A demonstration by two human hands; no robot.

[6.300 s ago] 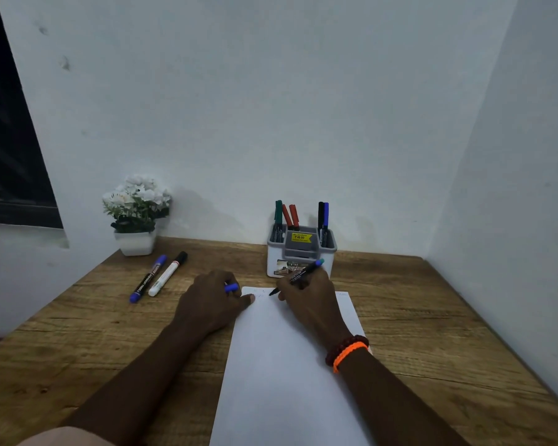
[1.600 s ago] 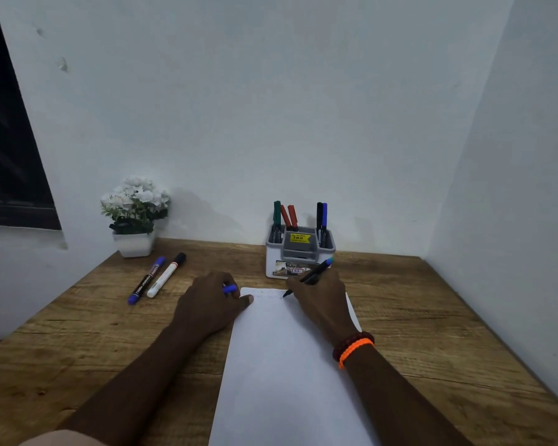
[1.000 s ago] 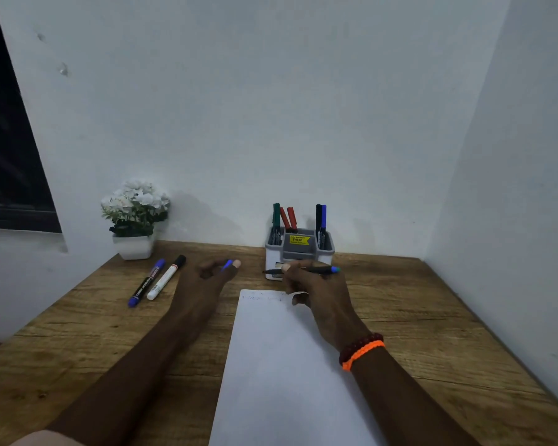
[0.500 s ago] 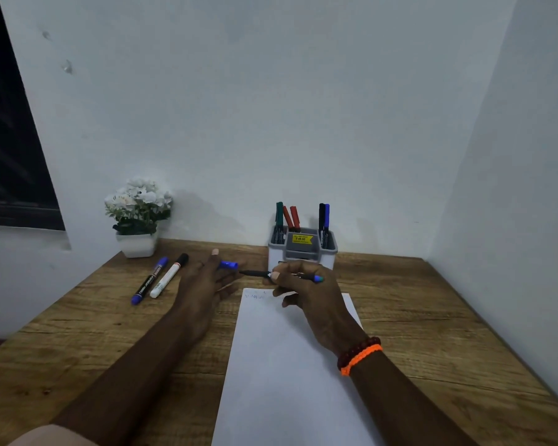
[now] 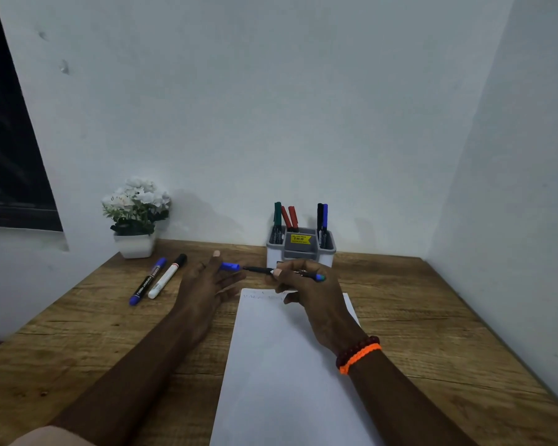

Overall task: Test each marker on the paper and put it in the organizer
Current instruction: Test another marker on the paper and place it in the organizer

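Observation:
My right hand (image 5: 310, 294) grips a thin black marker with a blue end (image 5: 260, 270), held level above the top edge of the white paper (image 5: 287, 365). My left hand (image 5: 207, 284) pinches the marker's blue cap (image 5: 230, 266), whose mouth sits right at the marker's tip. Faint scribbles show at the top of the paper. Behind my right hand stands the grey and white organizer (image 5: 327, 249), holding green, red, black and blue markers.
A blue-capped marker (image 5: 147, 281) and a white black-capped marker (image 5: 166, 277) lie side by side on the wooden table (image 5: 432, 317), to the left. A white pot of flowers (image 5: 135, 217) stands at the back left. Walls close in behind and on the right.
My right hand lifted the marker off the paper and turned it level. My left hand left the paper and brought the blue cap up to the marker's tip.

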